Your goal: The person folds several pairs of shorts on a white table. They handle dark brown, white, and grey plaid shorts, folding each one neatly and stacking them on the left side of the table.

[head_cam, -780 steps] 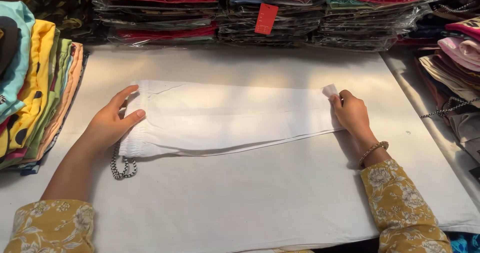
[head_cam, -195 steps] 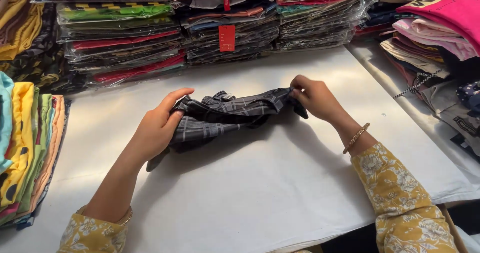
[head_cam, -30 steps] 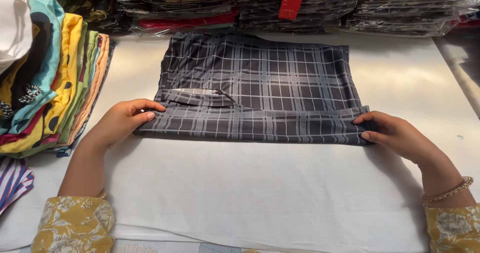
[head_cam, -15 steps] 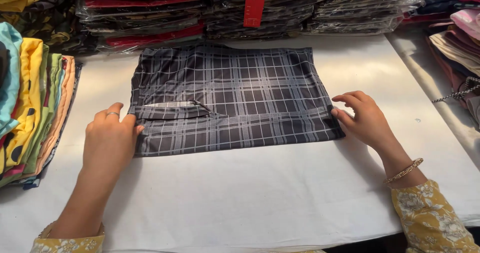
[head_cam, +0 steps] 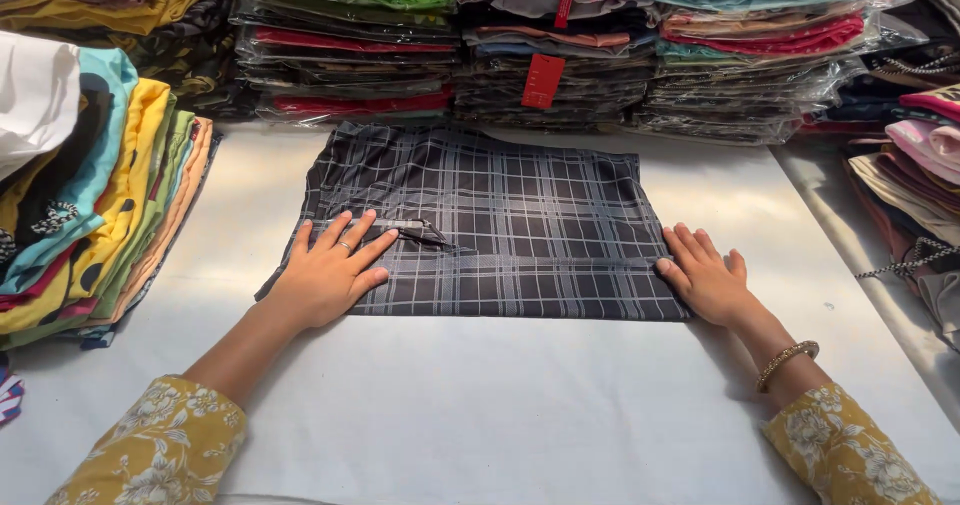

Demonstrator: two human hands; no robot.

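A white work table (head_cam: 500,405) fills the view, walled at its far edge by stacks of plastic-wrapped folded garments (head_cam: 560,55), with loose folded piles to the left and right.

The left hand (head_cam: 325,275) lies flat, palm down, fingers spread, on the near left part of a dark checked cloth (head_cam: 500,215); it clamps nothing, only presses. A ring sits on one finger. Its fingertips rest against a narrow folded strip or tie (head_cam: 395,228) of the same fabric lying across the cloth. The right hand (head_cam: 705,277) is also open and flat, well apart from the left, its fingers touching the cloth's near right corner, with the heel of the palm on the bare table. A gold bangle (head_cam: 787,361) circles that wrist. Both sleeves are yellow with a pale flower print.

The cloth lies spread in the middle of the table, roughly rectangular, its far edge near the wrapped stacks. It looks thin, soft and limp, likely light, with a slight sheen that suggests it may slide on the smooth table. It would keep no shape if lifted; the corners and edges seem the sensible places to pinch, and a flat palm can pin it.

By count: one checked cloth, one strip on it, two hands, one bangle, one ring. At left, one pile of coloured folded clothes (head_cam: 110,195); at right, another pile (head_cam: 920,165), partly out of view. Two red tags (head_cam: 542,80) hang among the wrapped stacks.
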